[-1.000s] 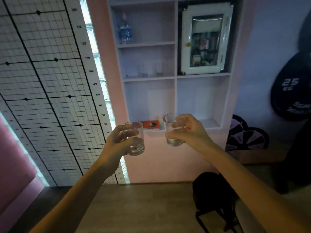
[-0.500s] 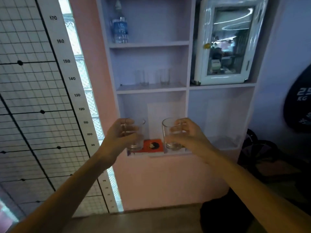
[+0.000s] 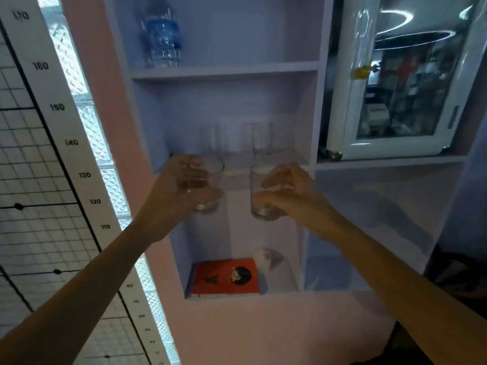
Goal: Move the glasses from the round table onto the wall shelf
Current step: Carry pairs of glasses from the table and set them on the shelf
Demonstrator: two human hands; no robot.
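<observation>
Each hand holds a clear drinking glass, upright, in front of the wall shelf's left column. My left hand (image 3: pixel 175 192) grips the left glass (image 3: pixel 208 185); my right hand (image 3: pixel 287 196) grips the right glass (image 3: pixel 259 193). Both glasses hover just below and in front of the middle shelf board (image 3: pixel 237 165). On that board, further back, stand two other clear glasses: one at the left (image 3: pixel 210 139) and one at the right (image 3: pixel 261 138). The round table is out of view.
A water bottle (image 3: pixel 163 35) stands on the shelf above. A red book (image 3: pixel 226 276) and a small pale object (image 3: pixel 264 258) lie on the shelf below. A white glass-door cabinet (image 3: pixel 400 83) fills the right compartment. A height chart (image 3: pixel 52 127) covers the left wall.
I have come closer to the shelf, which now fills the view. Both hands have raised their glasses from the bottom shelf's height to just under the middle board.
</observation>
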